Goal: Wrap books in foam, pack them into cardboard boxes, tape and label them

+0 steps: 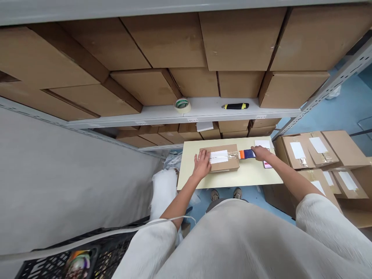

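Note:
A small cardboard box [223, 166] lies on the pale yellow tabletop [188, 182], with a white label [219, 156] on its upper face. My left hand [202, 162] rests on the box's left end, fingers spread flat over it. Clear tape runs along the box top toward its right end. In my right hand [261, 153] is a blue and orange tape dispenser [247, 154], gripped just right of the box. Whether its tape still joins the box is too small to tell. Partly hidden under my right wrist lies a phone [267, 164].
Beyond the table, a shelf [206, 106] carries stacked cartons [244, 35], a tape roll [182, 105] and a yellow-black utility knife [236, 106]. Labelled boxes [299, 151] stand at right. A black crate [110, 252] is at lower left, with a white cable [116, 233] crossing above it.

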The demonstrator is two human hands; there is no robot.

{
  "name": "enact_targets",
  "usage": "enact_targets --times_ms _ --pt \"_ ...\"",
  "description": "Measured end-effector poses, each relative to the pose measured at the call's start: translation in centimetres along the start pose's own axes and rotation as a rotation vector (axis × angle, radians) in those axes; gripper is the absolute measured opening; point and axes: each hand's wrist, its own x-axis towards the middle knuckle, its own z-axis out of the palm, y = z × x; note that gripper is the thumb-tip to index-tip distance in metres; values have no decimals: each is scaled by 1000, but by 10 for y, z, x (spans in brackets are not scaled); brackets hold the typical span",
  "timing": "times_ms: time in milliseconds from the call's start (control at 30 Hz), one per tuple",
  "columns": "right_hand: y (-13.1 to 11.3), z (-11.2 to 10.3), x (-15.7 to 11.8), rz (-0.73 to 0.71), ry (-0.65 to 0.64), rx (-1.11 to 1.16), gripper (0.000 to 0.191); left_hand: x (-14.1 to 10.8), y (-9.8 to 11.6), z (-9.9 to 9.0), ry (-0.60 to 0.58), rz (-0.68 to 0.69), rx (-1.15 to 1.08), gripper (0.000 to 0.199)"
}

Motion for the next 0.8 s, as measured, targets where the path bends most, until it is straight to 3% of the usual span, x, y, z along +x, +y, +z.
enact_targets --times_ms 133,233,467,633,800 --pt "-8 0 5 2 -12 -2 51 11 43 13 11 118 -16 76" --pt "-13 -5 10 10 -41 -1 55 17 58 24 -35 110 2 86" --pt "-25 -15 34 10 -98 2 56 15 56 38 -59 112 14 87" --pt "-47 5 50 46 -202 -40 54 14 56 41 -42 114 1 88" --pt "-21 30 47 192 -226 242 65 15 54 43 -48 109 -12 88"
